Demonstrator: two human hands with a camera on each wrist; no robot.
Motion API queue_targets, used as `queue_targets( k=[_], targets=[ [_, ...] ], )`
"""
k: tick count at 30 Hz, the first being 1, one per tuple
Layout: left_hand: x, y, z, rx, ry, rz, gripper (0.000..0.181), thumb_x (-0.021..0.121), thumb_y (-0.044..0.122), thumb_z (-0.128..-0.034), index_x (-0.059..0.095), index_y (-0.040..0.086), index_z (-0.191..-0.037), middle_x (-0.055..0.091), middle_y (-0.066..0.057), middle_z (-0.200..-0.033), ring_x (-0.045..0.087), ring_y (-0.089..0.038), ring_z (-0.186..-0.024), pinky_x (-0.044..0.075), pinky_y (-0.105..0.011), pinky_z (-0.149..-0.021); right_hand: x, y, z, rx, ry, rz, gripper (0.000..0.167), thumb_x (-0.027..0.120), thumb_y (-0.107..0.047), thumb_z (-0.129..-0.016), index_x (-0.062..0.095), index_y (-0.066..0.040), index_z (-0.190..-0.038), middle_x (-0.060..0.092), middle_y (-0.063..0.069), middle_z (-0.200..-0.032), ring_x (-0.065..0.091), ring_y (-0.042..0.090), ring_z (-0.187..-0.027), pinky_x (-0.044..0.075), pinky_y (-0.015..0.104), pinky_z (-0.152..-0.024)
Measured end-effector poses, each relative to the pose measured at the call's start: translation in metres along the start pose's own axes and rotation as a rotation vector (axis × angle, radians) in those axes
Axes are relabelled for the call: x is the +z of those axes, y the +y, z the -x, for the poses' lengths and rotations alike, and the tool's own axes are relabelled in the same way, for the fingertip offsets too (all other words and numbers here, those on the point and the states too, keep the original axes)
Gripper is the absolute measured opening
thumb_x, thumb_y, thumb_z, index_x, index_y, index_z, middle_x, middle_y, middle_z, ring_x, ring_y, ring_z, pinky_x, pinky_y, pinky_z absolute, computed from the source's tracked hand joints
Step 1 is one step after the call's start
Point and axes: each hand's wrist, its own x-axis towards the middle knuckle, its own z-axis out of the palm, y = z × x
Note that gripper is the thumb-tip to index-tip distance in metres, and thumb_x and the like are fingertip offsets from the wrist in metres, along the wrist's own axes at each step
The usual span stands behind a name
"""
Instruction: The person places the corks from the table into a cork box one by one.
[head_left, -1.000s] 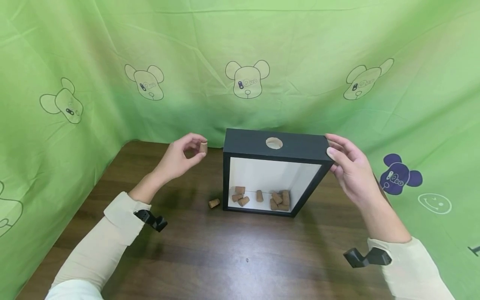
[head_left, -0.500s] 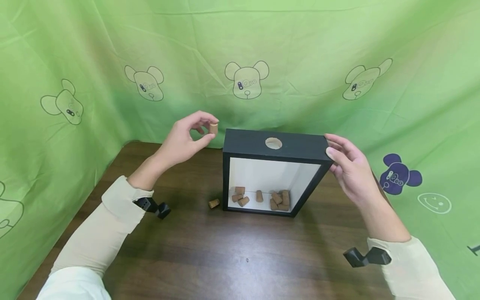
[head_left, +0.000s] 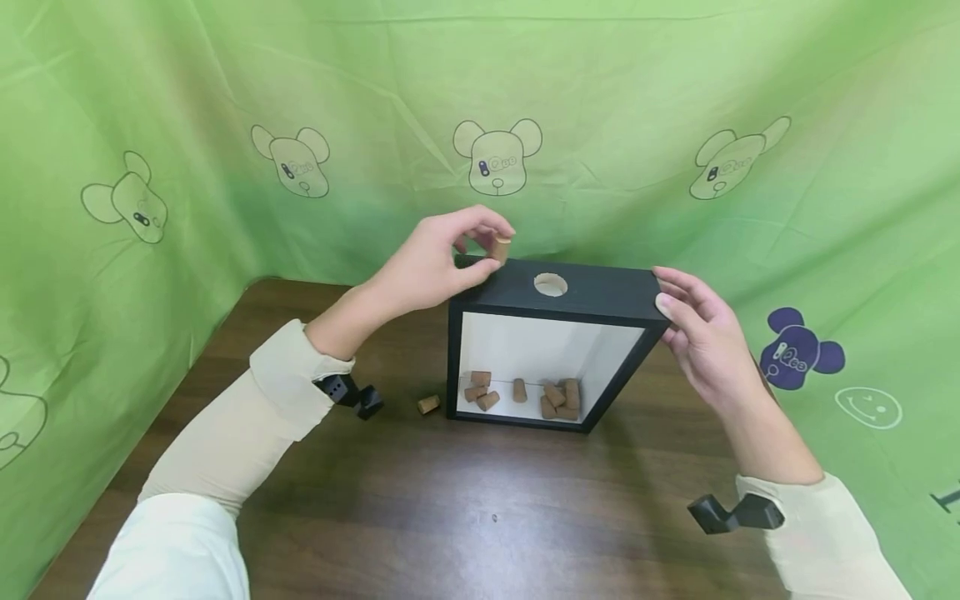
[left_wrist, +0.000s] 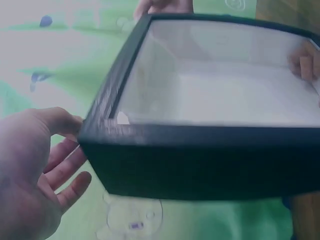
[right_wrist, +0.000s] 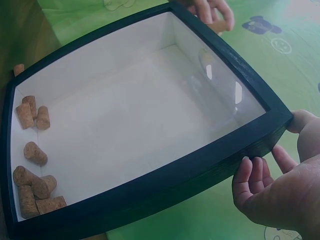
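Observation:
Between thumb and fingertips my left hand (head_left: 435, 258) pinches a cork (head_left: 501, 248), held upright over the left part of the black box's top. The box (head_left: 607, 293) stands on edge, with a clear front, a white inside and a round hole (head_left: 551, 285) in its top. My right hand (head_left: 701, 333) grips the box's upper right corner, thumb in front and fingers behind. Several corks (right_wrist: 39, 186) lie at the bottom inside the box, in two groups with a single cork (head_left: 520, 390) between them. In the left wrist view the box hides the pinched cork.
One loose cork (head_left: 428, 405) lies on the brown wooden table (head_left: 420, 508), just left of the box's base. A green printed cloth (head_left: 360, 100) hangs behind and at both sides. Each sleeve carries a black wrist camera.
My left hand has risen and moved right with the cork, from beside the box to over its top. The right hand and the box have stayed put.

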Motion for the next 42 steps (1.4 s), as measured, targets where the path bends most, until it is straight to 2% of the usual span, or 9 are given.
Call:
queue_targets(
  k=[4, 7, 14, 18, 23, 27, 34, 37, 42],
  targets=[
    [0.011, 0.012, -0.011, 0.018, -0.064, -0.004, 0.028, 0.074, 0.004, -0.0918, 0.066, 0.007, -0.119, 0.070, 0.003, -0.099, 0.063, -0.008, -0.102, 0.048, -0.032, -0.085, -0.001, -0.001, 0.000, -0.001, -0.003, 0.002, 0.035, 0.057, -0.002, -0.103, 0.062, -0.014, -0.135, 0.045, 0.006, -0.129, 0.056, 0.008, -0.096, 0.048, 0.017, -0.074],
    [0.018, 0.018, -0.018, 0.027, -0.100, -0.024, 0.029, 0.075, 0.006, -0.0920, 0.066, 0.009, -0.120, 0.070, 0.003, -0.101, 0.063, -0.007, -0.103, 0.047, -0.029, -0.088, -0.001, -0.001, 0.001, -0.008, -0.015, -0.010, 0.035, 0.056, -0.001, -0.103, 0.062, -0.013, -0.135, 0.046, 0.006, -0.129, 0.058, 0.009, -0.097, 0.050, 0.018, -0.076],
    [0.031, 0.022, -0.026, 0.012, -0.149, -0.064, 0.031, 0.077, 0.010, -0.0919, 0.065, 0.010, -0.120, 0.070, 0.003, -0.104, 0.063, -0.007, -0.102, 0.045, -0.024, -0.090, -0.001, 0.000, 0.001, -0.009, -0.018, -0.010, 0.035, 0.056, -0.001, -0.103, 0.061, -0.012, -0.136, 0.046, 0.007, -0.130, 0.059, 0.010, -0.097, 0.050, 0.019, -0.077],
    [0.034, 0.020, -0.027, 0.002, -0.174, -0.082, 0.032, 0.078, 0.011, -0.0911, 0.065, 0.011, -0.120, 0.071, 0.002, -0.106, 0.063, -0.008, -0.103, 0.045, -0.025, -0.091, 0.000, -0.001, 0.001, -0.001, -0.012, 0.002, 0.035, 0.056, -0.002, -0.103, 0.061, -0.014, -0.136, 0.045, 0.007, -0.130, 0.058, 0.010, -0.097, 0.049, 0.019, -0.077],
    [0.035, 0.019, -0.027, -0.016, -0.211, -0.078, 0.033, 0.077, 0.016, -0.0929, 0.065, 0.011, -0.123, 0.072, 0.002, -0.113, 0.063, -0.008, -0.109, 0.043, -0.023, -0.099, 0.000, -0.002, 0.001, 0.002, -0.009, 0.011, 0.034, 0.057, -0.003, -0.103, 0.062, -0.015, -0.135, 0.044, 0.006, -0.130, 0.056, 0.009, -0.097, 0.047, 0.018, -0.076],
    [0.031, 0.019, -0.026, -0.018, -0.203, -0.073, 0.030, 0.073, 0.020, -0.0964, 0.065, 0.010, -0.124, 0.070, 0.002, -0.117, 0.061, -0.008, -0.111, 0.042, -0.021, -0.100, 0.000, -0.001, 0.002, 0.001, -0.013, 0.005, 0.034, 0.060, -0.005, -0.102, 0.062, -0.015, -0.135, 0.045, 0.006, -0.130, 0.057, 0.010, -0.096, 0.048, 0.018, -0.076],
    [0.010, 0.013, -0.012, -0.055, -0.125, -0.072, 0.030, 0.068, 0.023, -0.1001, 0.065, 0.012, -0.128, 0.068, 0.003, -0.125, 0.059, -0.008, -0.116, 0.043, -0.026, -0.099, 0.000, -0.001, 0.004, 0.004, -0.004, 0.009, 0.035, 0.058, -0.004, -0.103, 0.062, -0.015, -0.135, 0.045, 0.005, -0.129, 0.055, 0.008, -0.096, 0.047, 0.017, -0.073],
    [-0.003, 0.004, 0.001, -0.076, -0.082, -0.043, 0.031, 0.068, 0.021, -0.0995, 0.065, 0.011, -0.128, 0.068, 0.001, -0.126, 0.059, -0.010, -0.115, 0.045, -0.030, -0.097, 0.001, -0.002, 0.004, 0.012, 0.010, 0.031, 0.034, 0.058, -0.004, -0.103, 0.063, -0.017, -0.134, 0.044, 0.004, -0.129, 0.051, 0.008, -0.095, 0.044, 0.016, -0.071],
    [-0.019, -0.015, 0.030, -0.116, -0.019, -0.006, 0.031, 0.070, 0.017, -0.0981, 0.065, 0.009, -0.127, 0.069, -0.002, -0.124, 0.061, -0.015, -0.115, 0.047, -0.040, -0.097, 0.001, -0.002, 0.004, 0.005, 0.012, 0.033, 0.034, 0.058, -0.004, -0.103, 0.063, -0.016, -0.133, 0.044, 0.004, -0.129, 0.051, 0.008, -0.095, 0.045, 0.016, -0.070]
  ],
)
